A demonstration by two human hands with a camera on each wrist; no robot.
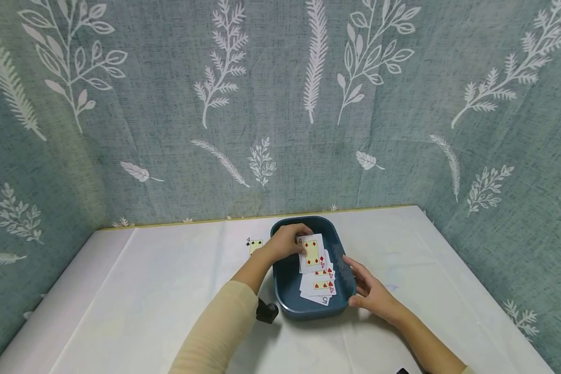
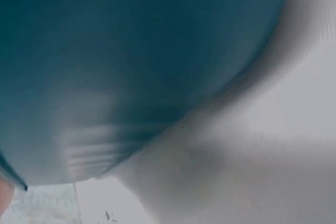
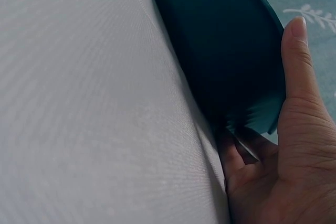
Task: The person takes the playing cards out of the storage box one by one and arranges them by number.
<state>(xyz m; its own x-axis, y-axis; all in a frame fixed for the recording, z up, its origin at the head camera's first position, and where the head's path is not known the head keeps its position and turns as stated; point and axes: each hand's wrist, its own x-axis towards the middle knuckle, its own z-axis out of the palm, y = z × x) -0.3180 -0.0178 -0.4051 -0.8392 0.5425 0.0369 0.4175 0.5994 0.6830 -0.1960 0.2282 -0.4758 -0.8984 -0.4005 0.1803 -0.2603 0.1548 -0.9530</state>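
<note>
A white-covered table (image 1: 121,311) is carrying a dark blue bin (image 1: 315,313), which is standing upright toward the back. A four of spades (image 1: 256,245) is lying face up just left of the bin, partly hidden.

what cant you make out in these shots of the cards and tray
Four of spades: head view, lower part behind the left arm.
Suit of the five: head view, covered by cards over it.
Inside of the tray: both wrist views, hidden by its outer wall.
Hand: left wrist view, cut off by the left edge.
</note>
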